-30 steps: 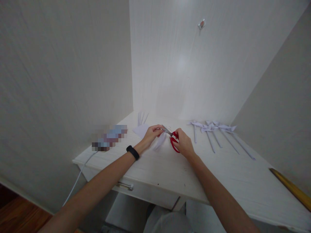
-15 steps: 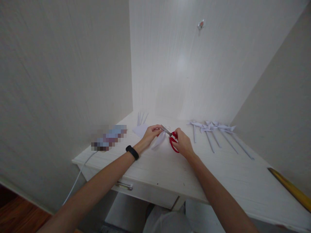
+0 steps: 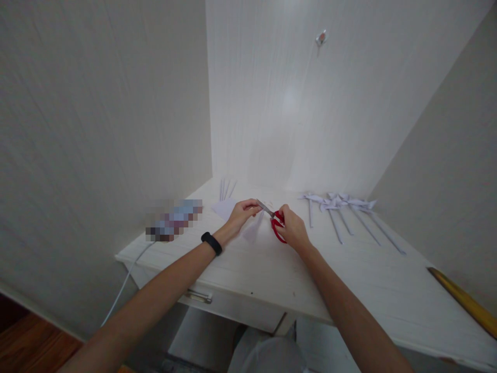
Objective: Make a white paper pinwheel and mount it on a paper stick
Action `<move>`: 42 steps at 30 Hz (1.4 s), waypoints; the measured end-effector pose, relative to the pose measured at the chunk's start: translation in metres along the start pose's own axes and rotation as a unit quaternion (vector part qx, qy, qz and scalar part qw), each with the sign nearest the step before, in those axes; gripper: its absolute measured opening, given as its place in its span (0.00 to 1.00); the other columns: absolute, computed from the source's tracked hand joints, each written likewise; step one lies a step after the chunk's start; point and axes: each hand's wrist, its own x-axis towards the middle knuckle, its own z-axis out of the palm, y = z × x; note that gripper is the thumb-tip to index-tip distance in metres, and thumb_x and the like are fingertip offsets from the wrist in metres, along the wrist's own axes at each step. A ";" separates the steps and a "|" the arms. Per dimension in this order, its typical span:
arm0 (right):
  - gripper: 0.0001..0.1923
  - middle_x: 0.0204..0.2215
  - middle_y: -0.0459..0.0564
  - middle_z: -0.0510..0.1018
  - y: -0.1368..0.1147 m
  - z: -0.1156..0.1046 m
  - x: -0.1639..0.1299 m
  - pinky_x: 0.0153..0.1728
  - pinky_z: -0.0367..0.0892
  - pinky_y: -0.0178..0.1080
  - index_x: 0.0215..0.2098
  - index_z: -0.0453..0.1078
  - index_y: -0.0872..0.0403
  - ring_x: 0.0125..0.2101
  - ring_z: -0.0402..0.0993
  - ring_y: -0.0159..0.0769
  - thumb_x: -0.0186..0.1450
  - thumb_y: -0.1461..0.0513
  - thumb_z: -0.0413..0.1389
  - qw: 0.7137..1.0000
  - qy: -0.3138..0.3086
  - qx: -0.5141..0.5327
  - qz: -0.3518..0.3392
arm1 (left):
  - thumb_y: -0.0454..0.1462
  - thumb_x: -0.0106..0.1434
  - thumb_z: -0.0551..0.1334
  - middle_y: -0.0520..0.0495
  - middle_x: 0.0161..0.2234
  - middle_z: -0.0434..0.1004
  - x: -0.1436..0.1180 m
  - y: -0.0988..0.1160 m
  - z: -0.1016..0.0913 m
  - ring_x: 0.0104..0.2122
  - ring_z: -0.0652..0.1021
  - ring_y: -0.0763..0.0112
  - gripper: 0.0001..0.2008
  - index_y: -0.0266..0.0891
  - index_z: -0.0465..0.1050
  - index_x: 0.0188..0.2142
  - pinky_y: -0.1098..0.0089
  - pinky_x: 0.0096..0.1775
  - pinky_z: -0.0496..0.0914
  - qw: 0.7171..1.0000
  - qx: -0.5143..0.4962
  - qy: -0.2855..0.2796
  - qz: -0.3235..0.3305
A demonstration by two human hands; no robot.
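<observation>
Red-handled scissors (image 3: pixel 274 224) sit in the right hand's (image 3: pixel 290 230) closed grip, blades pointing to 10 o'clock at the small white paper piece (image 3: pixel 253 228) pinched by the left hand (image 3: pixel 241 214) over the white wooden counter (image 3: pixel 349 280). Since a second ago the paper hangs a bit flatter, and finished white paper pinwheels (image 3: pixel 341 207) lie at 2 o'clock.

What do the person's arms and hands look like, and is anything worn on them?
Both forearms are bare, with no sleeves in view. The left hand has a black band around its wrist, like a watch or fitness tracker. The right hand wears nothing on its wrist. No gloves are visible; rings on the fingers are too small to tell.
</observation>
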 end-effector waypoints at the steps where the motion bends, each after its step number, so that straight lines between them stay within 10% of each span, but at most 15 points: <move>1: 0.07 0.25 0.45 0.69 0.000 0.001 0.000 0.25 0.53 0.33 0.33 0.56 0.51 0.24 0.63 0.33 0.57 0.59 0.50 1.000 -0.001 0.002 0.004 | 0.37 0.49 0.65 0.50 0.27 0.72 0.000 0.000 0.000 0.29 0.70 0.75 0.08 0.34 0.73 0.28 0.73 0.33 0.62 1.000 0.003 0.004 0.008; 13: 0.11 0.30 0.50 0.72 0.017 0.009 0.001 0.25 0.54 0.33 0.36 0.57 0.53 0.28 0.67 0.36 0.60 0.54 0.50 0.987 -0.012 -0.013 0.157 | 0.37 0.49 0.67 0.48 0.28 0.75 -0.001 -0.002 0.001 0.31 0.74 0.73 0.10 0.34 0.70 0.28 0.71 0.38 0.65 0.999 0.024 -0.023 -0.022; 42: 0.13 0.39 0.59 0.72 0.036 0.027 0.001 0.43 0.60 0.38 0.40 0.69 0.61 0.41 0.66 0.39 0.57 0.65 0.52 0.991 -0.076 -0.030 0.105 | 0.27 0.46 0.64 0.46 0.30 0.76 -0.002 -0.012 -0.004 0.29 0.73 0.76 0.12 0.32 0.74 0.33 0.72 0.36 0.66 0.986 0.089 -0.094 -0.102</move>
